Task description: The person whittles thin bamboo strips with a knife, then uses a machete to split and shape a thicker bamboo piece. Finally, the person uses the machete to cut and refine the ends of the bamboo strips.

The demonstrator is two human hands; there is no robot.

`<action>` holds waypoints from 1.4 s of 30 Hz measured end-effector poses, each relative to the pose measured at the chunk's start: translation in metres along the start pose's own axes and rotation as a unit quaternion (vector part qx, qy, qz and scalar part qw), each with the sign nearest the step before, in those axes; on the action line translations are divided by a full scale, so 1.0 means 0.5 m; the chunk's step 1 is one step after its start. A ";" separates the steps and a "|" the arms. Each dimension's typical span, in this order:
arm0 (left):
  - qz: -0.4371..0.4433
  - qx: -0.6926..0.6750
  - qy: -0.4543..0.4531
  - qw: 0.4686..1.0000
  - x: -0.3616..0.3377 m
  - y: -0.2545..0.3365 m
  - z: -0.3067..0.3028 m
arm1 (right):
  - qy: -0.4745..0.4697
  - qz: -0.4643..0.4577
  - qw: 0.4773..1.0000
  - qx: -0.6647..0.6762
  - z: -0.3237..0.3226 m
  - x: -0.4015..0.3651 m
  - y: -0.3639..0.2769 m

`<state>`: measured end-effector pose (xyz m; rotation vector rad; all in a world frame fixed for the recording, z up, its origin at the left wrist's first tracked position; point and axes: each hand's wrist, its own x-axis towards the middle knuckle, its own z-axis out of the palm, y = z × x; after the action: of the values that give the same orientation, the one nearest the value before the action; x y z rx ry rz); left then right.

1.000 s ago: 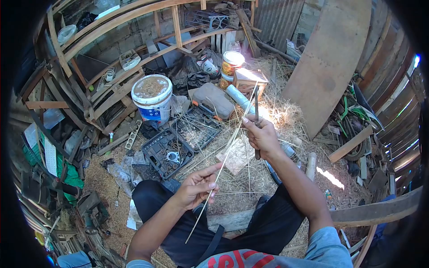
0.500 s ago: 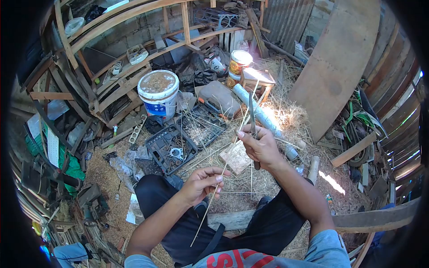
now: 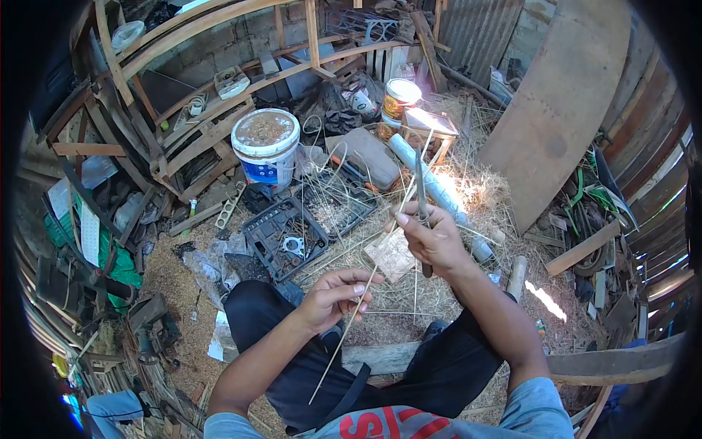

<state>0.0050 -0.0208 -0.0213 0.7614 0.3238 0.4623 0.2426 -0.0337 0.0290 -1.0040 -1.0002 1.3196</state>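
Observation:
My left hand (image 3: 338, 298) pinches a long thin strip (image 3: 334, 358) between thumb and fingers, above my lap. The strip slants from over my legs up toward my other hand. My right hand (image 3: 431, 238) is closed around a knife (image 3: 421, 184), its dark blade pointing up and its lower end showing below the fingers. The strip's upper part passes by the thumb of my right hand, beside the blade. Below and behind that hand, a small pale block (image 3: 393, 256) lies on the straw-covered ground.
A white bucket (image 3: 266, 148) stands ahead to the left, near an open black tool case (image 3: 286, 240). A grey pipe (image 3: 428, 175) lies beside a small wooden stool (image 3: 433, 123). A large board (image 3: 559, 110) leans at the right. Wooden frames line the left.
The surroundings have shifted slightly right and down in view. Both hands keep their hold on the strip and the knife, with little movement between them.

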 end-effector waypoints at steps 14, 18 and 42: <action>0.065 -0.062 -0.007 0.996 -0.004 0.014 -0.006 | 0.047 -0.228 0.882 -0.410 0.029 -0.015 0.003; 0.122 -0.077 0.066 0.987 -0.006 0.026 -0.006 | -0.192 -0.254 0.837 -0.446 0.051 -0.048 0.006; 0.126 -0.004 -0.086 0.988 -0.026 0.055 -0.007 | -0.240 -0.327 0.703 -0.585 0.064 -0.061 0.000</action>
<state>-0.0153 -0.0079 -0.0026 0.8331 0.0628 0.6313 0.2115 -0.0640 0.0375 -0.9844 -2.4839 0.1726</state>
